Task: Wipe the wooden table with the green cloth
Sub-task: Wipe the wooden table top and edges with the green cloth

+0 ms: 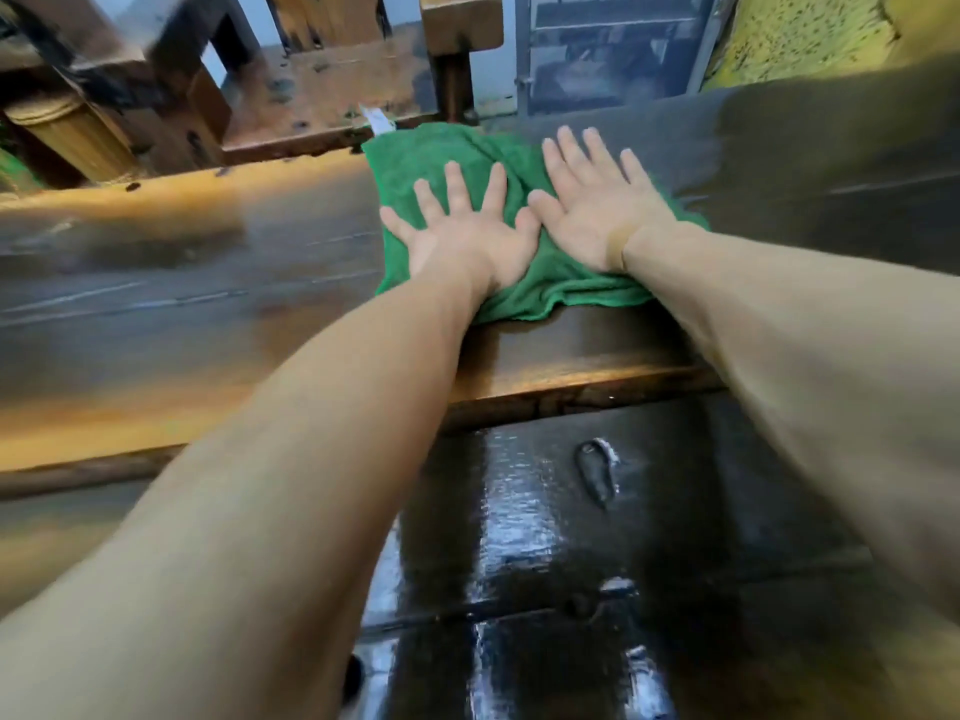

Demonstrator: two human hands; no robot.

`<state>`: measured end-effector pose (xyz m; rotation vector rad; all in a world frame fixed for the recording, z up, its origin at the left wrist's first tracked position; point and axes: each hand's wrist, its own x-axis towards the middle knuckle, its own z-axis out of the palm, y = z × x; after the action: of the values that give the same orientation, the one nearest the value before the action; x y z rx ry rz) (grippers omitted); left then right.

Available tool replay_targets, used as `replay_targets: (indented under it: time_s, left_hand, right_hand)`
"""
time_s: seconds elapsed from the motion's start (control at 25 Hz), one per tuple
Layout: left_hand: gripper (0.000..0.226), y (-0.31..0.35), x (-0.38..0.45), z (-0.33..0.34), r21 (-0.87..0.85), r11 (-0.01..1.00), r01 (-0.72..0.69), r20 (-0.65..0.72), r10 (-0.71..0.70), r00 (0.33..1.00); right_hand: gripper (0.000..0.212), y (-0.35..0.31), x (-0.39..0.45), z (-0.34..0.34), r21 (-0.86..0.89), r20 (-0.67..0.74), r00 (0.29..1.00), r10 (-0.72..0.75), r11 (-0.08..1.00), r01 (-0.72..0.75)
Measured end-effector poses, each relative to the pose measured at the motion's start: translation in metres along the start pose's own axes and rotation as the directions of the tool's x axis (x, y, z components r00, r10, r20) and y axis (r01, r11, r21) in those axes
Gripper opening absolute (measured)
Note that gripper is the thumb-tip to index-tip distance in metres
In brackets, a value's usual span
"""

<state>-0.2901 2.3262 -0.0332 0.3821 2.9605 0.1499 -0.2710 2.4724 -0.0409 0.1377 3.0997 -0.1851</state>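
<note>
The green cloth (441, 153) lies spread and slightly bunched on the dark wooden table (182, 304), near its far edge at the middle. My left hand (462, 236) presses flat on the cloth's left half, fingers spread. Beside it, my right hand (597, 200) presses flat on the right half, fingers also spread, thumbs nearly touching. Both forearms reach forward over the table's near edge. The cloth's middle is hidden under my palms.
A wooden chair (322, 90) stands beyond the table's far edge, with more wooden furniture at the far left. A small white tag (378, 121) pokes up behind the cloth. Below the near edge is a dark glossy drawer front with a metal handle (597, 470). A yellow speckled surface (800, 33) fills the top right.
</note>
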Motion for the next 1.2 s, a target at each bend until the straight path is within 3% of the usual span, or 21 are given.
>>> replay_targets:
  time_s: [0.2,0.76,1.2]
  left_hand:
    - [0.065,0.020,-0.100,0.018,0.029,0.996,-0.085,0.019,0.084,0.996]
    - [0.071,0.026,-0.360,0.044,0.043,0.985,-0.165,0.178,0.155,0.972]
    - [0.071,0.023,-0.602,0.057,0.022,0.985,-0.170,0.326,0.154,0.933]
  right_hand:
    - [0.068,0.009,-0.100,0.000,-0.015,0.055,0.998,0.027,1.000,-0.027]
    - [0.065,-0.030,-0.378,0.006,0.016,0.169,0.982,0.084,0.996,-0.088]
    - [0.077,-0.067,-0.616,0.007,0.040,0.279,0.957,0.079,0.995,-0.094]
